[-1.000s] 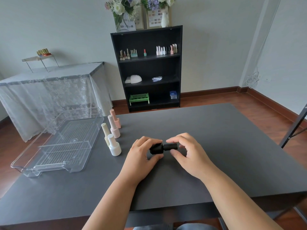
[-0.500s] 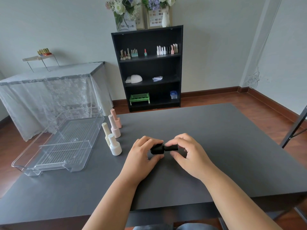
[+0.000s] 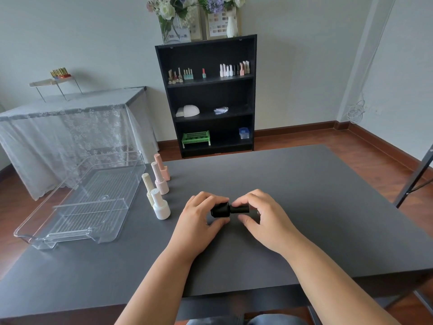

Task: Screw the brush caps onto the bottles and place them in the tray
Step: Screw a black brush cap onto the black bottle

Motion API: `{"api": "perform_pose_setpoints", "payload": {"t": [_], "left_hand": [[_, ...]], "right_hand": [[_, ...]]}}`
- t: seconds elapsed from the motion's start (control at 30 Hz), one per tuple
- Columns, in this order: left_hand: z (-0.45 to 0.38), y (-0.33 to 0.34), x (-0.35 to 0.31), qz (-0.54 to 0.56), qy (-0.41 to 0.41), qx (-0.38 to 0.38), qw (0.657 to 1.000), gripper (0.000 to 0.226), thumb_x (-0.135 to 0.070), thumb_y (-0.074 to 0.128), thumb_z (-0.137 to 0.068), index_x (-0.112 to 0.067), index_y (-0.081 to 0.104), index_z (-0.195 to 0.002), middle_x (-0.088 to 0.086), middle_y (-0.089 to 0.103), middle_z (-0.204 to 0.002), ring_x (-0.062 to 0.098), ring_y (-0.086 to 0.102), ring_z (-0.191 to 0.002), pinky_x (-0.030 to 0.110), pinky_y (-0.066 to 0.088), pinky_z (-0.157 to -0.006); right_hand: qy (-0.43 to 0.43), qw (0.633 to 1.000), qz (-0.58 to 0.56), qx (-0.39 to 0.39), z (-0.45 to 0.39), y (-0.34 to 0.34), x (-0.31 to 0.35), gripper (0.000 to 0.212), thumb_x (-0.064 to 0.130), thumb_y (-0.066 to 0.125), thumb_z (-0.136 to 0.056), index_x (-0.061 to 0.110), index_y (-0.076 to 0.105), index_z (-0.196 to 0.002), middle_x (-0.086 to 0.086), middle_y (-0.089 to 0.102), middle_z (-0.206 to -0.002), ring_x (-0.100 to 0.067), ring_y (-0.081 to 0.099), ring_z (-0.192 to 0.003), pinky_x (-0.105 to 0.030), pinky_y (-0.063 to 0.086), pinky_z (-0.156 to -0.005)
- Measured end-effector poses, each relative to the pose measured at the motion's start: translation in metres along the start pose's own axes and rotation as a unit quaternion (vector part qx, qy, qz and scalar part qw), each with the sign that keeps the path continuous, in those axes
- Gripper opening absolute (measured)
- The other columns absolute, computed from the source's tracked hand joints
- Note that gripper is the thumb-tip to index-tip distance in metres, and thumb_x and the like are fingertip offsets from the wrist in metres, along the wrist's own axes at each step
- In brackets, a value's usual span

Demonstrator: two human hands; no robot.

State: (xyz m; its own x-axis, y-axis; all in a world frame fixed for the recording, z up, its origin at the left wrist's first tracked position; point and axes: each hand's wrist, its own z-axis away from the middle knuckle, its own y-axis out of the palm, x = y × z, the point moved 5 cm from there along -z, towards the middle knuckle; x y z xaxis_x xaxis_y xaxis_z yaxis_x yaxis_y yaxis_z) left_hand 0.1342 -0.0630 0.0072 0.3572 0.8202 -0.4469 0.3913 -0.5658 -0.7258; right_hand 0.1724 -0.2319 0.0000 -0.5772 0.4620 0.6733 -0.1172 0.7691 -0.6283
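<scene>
A black bottle (image 3: 220, 210) lies sideways just above the dark table, held between both hands. My left hand (image 3: 199, 219) grips its round body. My right hand (image 3: 262, 214) pinches the black brush cap (image 3: 240, 209), which sits on the bottle's neck and points right. A clear plastic tray (image 3: 77, 202) stands at the left with nothing in it. Beside the tray stand several capped bottles: a white one (image 3: 160, 205), a cream one (image 3: 148, 187), a pale pink one (image 3: 160, 179) and a peach one (image 3: 162, 166).
The dark grey table (image 3: 304, 207) runs from the tray to the right edge. Behind it stands a black shelf unit (image 3: 206, 95) with small bottles. A lace-covered side table (image 3: 70, 118) is at the back left.
My right fingers have shifted around the cap, with the thumb now lower and the fingertips on top. The bottle and my left hand stay in place.
</scene>
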Motion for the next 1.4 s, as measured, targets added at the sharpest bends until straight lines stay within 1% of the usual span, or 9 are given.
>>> {"api": "perform_pose_setpoints", "payload": {"t": [0.1,0.3,0.47,0.57,0.73,0.9,1.03,1.13,1.4], "left_hand": [[0.0,0.001,-0.001,-0.005,0.001,0.003,1.0,0.038,-0.026,0.079,-0.076,-0.034,0.064,-0.11,-0.016,0.058,-0.101,0.009,0.053,-0.093,0.017,0.041,-0.083],[0.0,0.0,-0.003,-0.009,0.007,0.002,1.0,0.037,-0.026,0.079,-0.076,-0.034,0.064,-0.108,-0.016,0.058,-0.1,0.01,0.054,-0.092,0.016,0.041,-0.083],[0.0,-0.001,-0.002,-0.004,0.006,-0.003,1.0,0.036,-0.026,0.079,-0.076,-0.035,0.064,-0.108,-0.016,0.057,-0.1,0.009,0.054,-0.091,0.017,0.042,-0.082],[0.0,0.0,-0.003,-0.004,0.008,0.002,1.0,0.038,-0.026,0.079,-0.076,-0.036,0.063,-0.109,-0.018,0.056,-0.1,0.008,0.053,-0.092,0.014,0.04,-0.083],[0.0,-0.001,-0.002,-0.011,0.007,-0.007,1.0,0.038,-0.026,0.079,-0.075,-0.037,0.063,-0.108,-0.019,0.057,-0.1,0.008,0.052,-0.09,0.01,0.037,-0.082],[0.0,-0.002,-0.002,-0.006,0.004,-0.019,1.0,0.038,-0.027,0.08,-0.075,-0.037,0.063,-0.107,-0.019,0.058,-0.1,0.007,0.052,-0.09,0.015,0.041,-0.081],[0.0,-0.002,-0.002,0.017,-0.001,-0.014,1.0,0.038,-0.029,0.08,-0.075,-0.036,0.066,-0.109,-0.018,0.063,-0.099,0.009,0.057,-0.09,0.029,0.051,-0.08],[0.0,-0.002,-0.002,0.024,-0.001,-0.009,1.0,0.037,-0.029,0.081,-0.075,-0.033,0.068,-0.109,-0.015,0.064,-0.097,0.012,0.059,-0.089,0.035,0.053,-0.077],[0.002,-0.004,-0.008,-0.024,0.027,-0.021,0.999,0.037,-0.024,0.085,-0.07,-0.027,0.071,-0.104,-0.01,0.062,-0.089,0.013,0.056,-0.08,0.025,0.05,-0.072]], "right_hand": [[0.009,1.0,0.001,-0.004,0.0,0.0,-0.001,0.025,0.014,0.066,-0.087,0.034,0.064,-0.101,0.019,0.057,-0.09,-0.001,0.049,-0.09,-0.01,0.037,-0.073],[0.051,0.998,-0.026,-0.003,0.0,0.001,-0.006,0.012,0.031,0.05,-0.097,0.039,0.057,-0.103,0.01,0.064,-0.083,-0.006,0.055,-0.084,-0.022,0.046,-0.069],[0.011,1.0,0.01,0.001,0.0,0.002,0.0,0.023,0.024,0.067,-0.086,0.036,0.059,-0.105,0.019,0.053,-0.093,0.0,0.048,-0.085,-0.01,0.036,-0.068],[0.018,1.0,0.016,0.001,0.0,0.004,-0.002,0.023,0.022,0.066,-0.087,0.036,0.061,-0.105,0.02,0.054,-0.088,0.002,0.048,-0.083,-0.013,0.036,-0.067],[0.048,0.998,0.02,0.025,0.001,0.008,-0.006,0.024,0.035,0.057,-0.093,0.04,0.061,-0.116,0.011,0.055,-0.084,-0.004,0.054,-0.077,-0.016,0.038,-0.062],[0.044,0.999,0.008,0.022,0.001,0.006,-0.003,0.024,0.037,0.059,-0.091,0.039,0.06,-0.116,0.007,0.063,-0.092,-0.007,0.058,-0.083,-0.024,0.049,-0.071],[0.04,0.999,-0.004,-0.023,0.001,-0.001,0.0,0.024,0.031,0.067,-0.088,0.033,0.068,-0.111,0.017,0.061,-0.084,-0.004,0.057,-0.08,-0.016,0.044,-0.069],[0.043,0.998,0.007,-0.04,0.001,-0.002,0.001,0.022,0.028,0.068,-0.088,0.026,0.071,-0.11,0.024,0.055,-0.076,-0.001,0.055,-0.078,-0.008,0.039,-0.066],[0.099,0.995,-0.012,0.005,0.001,0.002,-0.004,0.017,0.027,0.065,-0.09,0.028,0.071,-0.106,0.018,0.062,-0.079,0.005,0.056,-0.07,-0.004,0.04,-0.061]]}}
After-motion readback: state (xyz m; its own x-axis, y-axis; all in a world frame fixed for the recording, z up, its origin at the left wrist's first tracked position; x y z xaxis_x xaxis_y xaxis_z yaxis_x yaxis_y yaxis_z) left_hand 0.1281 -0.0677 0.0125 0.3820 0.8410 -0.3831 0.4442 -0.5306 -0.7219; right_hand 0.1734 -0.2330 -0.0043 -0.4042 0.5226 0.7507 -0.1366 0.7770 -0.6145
